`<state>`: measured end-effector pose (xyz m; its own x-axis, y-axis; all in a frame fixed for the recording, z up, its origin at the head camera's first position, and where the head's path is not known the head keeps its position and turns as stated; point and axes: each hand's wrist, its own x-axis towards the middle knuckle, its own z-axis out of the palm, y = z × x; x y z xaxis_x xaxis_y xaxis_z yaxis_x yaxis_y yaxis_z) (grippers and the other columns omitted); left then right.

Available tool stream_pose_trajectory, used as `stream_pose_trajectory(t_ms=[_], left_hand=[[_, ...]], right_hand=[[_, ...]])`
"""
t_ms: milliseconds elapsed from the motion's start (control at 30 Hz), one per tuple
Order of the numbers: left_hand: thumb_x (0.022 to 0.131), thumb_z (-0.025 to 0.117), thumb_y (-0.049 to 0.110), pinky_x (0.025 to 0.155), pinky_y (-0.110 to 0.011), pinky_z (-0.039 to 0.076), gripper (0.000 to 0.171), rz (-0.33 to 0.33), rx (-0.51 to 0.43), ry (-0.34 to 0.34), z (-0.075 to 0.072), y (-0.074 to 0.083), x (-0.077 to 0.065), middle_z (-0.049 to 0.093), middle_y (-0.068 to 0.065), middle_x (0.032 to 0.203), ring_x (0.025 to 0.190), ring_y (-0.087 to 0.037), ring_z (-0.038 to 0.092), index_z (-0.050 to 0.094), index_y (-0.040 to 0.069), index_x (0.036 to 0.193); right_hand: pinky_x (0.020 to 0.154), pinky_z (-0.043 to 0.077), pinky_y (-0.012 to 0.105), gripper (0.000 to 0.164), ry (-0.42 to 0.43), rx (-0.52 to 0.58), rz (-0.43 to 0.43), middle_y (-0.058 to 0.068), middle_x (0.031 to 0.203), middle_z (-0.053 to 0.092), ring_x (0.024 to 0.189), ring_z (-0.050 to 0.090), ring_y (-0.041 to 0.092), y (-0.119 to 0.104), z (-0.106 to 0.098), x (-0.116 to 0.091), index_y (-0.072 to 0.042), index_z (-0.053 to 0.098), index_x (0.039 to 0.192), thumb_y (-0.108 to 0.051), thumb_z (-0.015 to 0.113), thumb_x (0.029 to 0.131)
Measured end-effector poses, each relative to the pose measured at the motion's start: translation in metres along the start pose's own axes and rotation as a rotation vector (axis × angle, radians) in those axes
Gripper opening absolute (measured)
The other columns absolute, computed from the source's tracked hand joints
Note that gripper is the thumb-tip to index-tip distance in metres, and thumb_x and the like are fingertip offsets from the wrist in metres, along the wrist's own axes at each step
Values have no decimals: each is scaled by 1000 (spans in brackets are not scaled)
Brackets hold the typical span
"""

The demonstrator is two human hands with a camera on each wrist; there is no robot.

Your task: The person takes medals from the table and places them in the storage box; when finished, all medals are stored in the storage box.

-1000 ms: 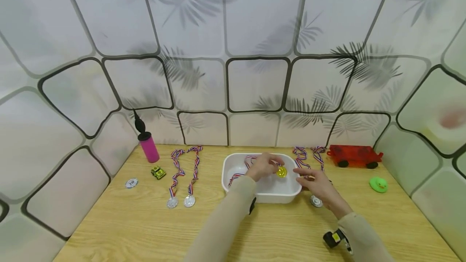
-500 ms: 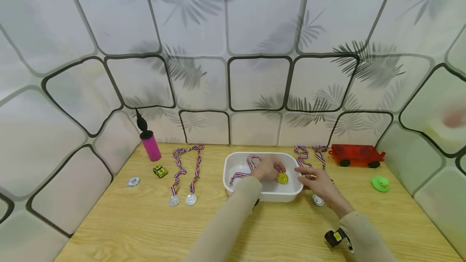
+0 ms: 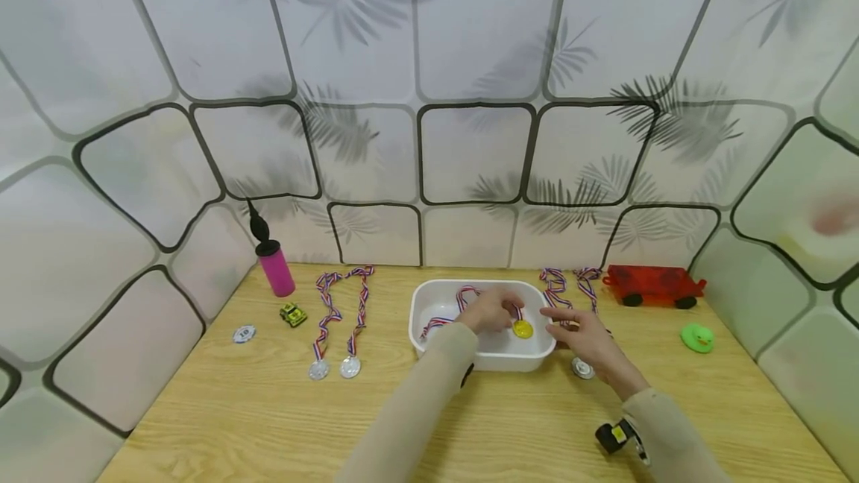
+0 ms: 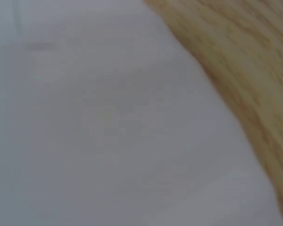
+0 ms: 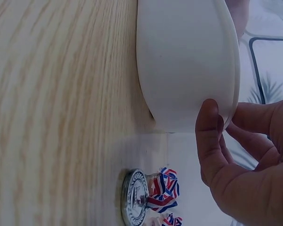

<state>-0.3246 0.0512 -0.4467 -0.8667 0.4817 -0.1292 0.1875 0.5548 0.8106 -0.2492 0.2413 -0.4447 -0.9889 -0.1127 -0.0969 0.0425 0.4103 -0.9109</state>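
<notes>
A white plastic tub (image 3: 429,349) stands mid-table, with tricolour ribbons (image 3: 439,323) lying in its left part. My left hand (image 3: 493,309) reaches down inside, its curled fingers at the ribbon of a gold medal (image 3: 522,329). That medal lies at the tub's right end; my fingertips are partly hidden. In the left wrist view a blurred white tub wall (image 4: 108,117) covers my left hand. My right hand (image 5: 249,160) pinches the tub's right rim, one digit on the outer wall and others over the edge. Beside it lies a silver medal (image 5: 134,197) with its ribbon.
Two silver medals (image 3: 318,369) on ribbons lie left of the tub. Further left are a pink cylinder with a black top (image 3: 277,274), a toy car (image 3: 292,314) and a round chip (image 3: 244,333). A red wagon (image 3: 654,286) and green duck (image 3: 698,338) sit right.
The gold medal has come down slightly toward the tub's floor, and my left hand has lowered with it. My right hand has stayed on the tub's rim.
</notes>
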Motion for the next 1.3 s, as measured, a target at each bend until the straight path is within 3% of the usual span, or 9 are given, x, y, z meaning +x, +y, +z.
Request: stream_pose_trajectory(t_ms=[200, 433, 733, 967, 1100, 1300], left_hand=[[82, 60, -15, 52, -18, 47, 42, -10, -131, -18, -12, -3, -5, 69, -18, 109, 83, -17, 61, 66, 1, 120], [90, 58, -6, 59, -25, 52, 33, 44, -183, -33, -30, -11, -14, 69, -18, 113, 83, -17, 66, 65, 2, 121], [95, 63, 8, 59, -25, 49, 28, 120, -309, 6, -58, -17, -36, 69, -21, 112, 76, -13, 63, 65, 0, 121], [93, 65, 10, 57, -21, 47, 28, 156, -326, 71, -86, -39, -58, 71, -16, 100, 73, -13, 61, 65, -2, 119], [95, 62, 10, 58, -21, 47, 27, 141, -320, 82, -103, -48, -71, 69, -23, 106, 73, -12, 61, 64, -1, 120], [97, 59, 10, 58, -22, 46, 25, 99, -329, 105, -127, -65, -93, 69, -22, 108, 74, -13, 61, 64, 3, 121]], right_hand=[[83, 60, 35, 41, -2, -31, -1, 31, 143, 46, 108, 63, 30, 0, 0, 2, 4, 52, 138, -9, 55, 100], [81, 60, 32, 40, 7, -31, 6, 29, 142, 46, 107, 62, 27, 1, -2, 2, 2, 53, 138, -9, 56, 99], [81, 61, 33, 40, 16, -29, -1, 29, 142, 47, 107, 61, 31, -1, 0, 0, 4, 52, 138, -6, 56, 99], [79, 60, 31, 40, 19, -41, -3, 28, 136, 50, 105, 60, 29, -1, 0, 0, 3, 52, 138, -6, 56, 99], [78, 61, 31, 40, 17, -15, 0, 29, 134, 49, 106, 61, 31, 0, -2, 0, 4, 52, 138, -4, 54, 99], [79, 61, 32, 39, -1, -6, 7, 30, 140, 47, 106, 61, 30, 1, 0, 0, 4, 52, 138, -6, 53, 100]])
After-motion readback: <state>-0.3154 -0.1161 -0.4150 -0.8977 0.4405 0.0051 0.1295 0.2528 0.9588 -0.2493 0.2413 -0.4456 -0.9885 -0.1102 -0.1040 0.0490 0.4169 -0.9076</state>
